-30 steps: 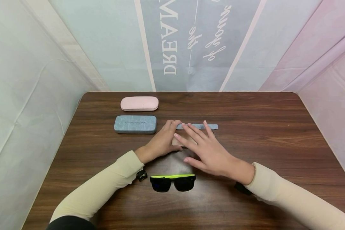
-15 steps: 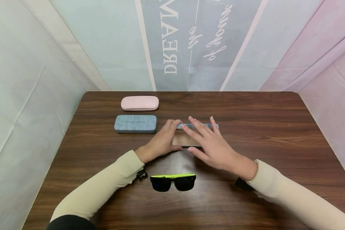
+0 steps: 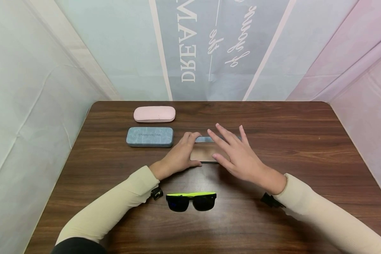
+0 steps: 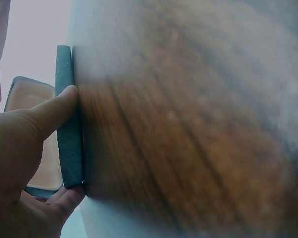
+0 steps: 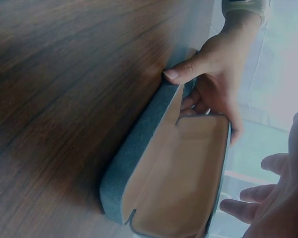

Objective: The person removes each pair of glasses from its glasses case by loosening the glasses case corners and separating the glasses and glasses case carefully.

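Note:
An opened blue glasses case (image 3: 204, 153) with a tan lining lies in the middle of the table, lid raised at the back. My left hand (image 3: 179, 155) grips its left end. In the left wrist view the thumb (image 4: 57, 111) presses on the case's blue outer wall (image 4: 69, 153). Over the right part of the case my right hand (image 3: 241, 157) is spread, its fingers straight; it hides that end. Beige lining (image 5: 181, 173) shows inside the case in the right wrist view. Sunglasses (image 3: 191, 202) with dark lenses and yellow-green temples lie folded nearer to me.
A closed blue glasses case (image 3: 150, 137) stands left of my left hand. Behind it lies a closed pink glasses case (image 3: 154, 114). A printed cloth (image 3: 130, 53) hangs behind the wooden table (image 3: 304, 141).
My right hand has moved right and a little back with its fingers spread, uncovering more of the lining. The left hand, the case and the sunglasses have stayed in place.

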